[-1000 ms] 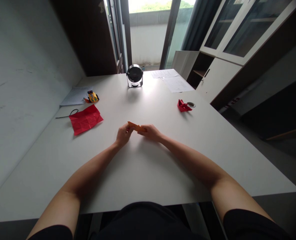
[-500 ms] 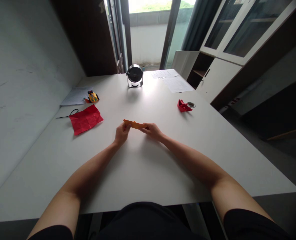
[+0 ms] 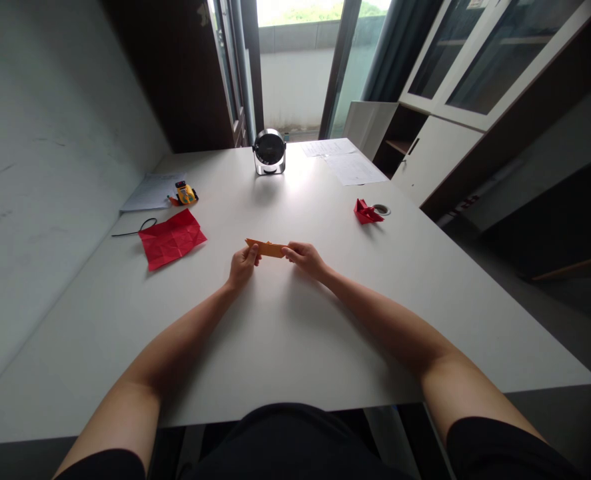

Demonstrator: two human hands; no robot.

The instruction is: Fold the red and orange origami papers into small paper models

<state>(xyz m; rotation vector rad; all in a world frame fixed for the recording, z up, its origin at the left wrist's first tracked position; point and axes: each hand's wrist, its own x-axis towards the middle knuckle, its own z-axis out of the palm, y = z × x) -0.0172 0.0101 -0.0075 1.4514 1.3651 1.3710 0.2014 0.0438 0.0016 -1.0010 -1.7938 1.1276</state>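
A piece of folded orange paper (image 3: 270,249) is held up between my two hands over the middle of the white table (image 3: 285,347). My left hand (image 3: 244,264) pinches its left end, thumb on the near face. At its right end, my right hand (image 3: 305,259) grips the edge between thumb and fingers. The paper is a narrow strip with a pointed upper left corner and a small bump along its top edge. Fingers behind the paper are hidden.
To the left lie a creased red paper sheet (image 3: 172,240), a black cord (image 3: 130,233) and a yellow toy-like object (image 3: 185,193). A folded red paper piece (image 3: 366,212) sits by a tape roll (image 3: 382,210) on the right. A round black device (image 3: 269,150) and printed sheets (image 3: 354,168) stand farther back.
The orange paper has turned slightly, so more of its near face shows. My right thumb and fingers have shifted a little on its right end.
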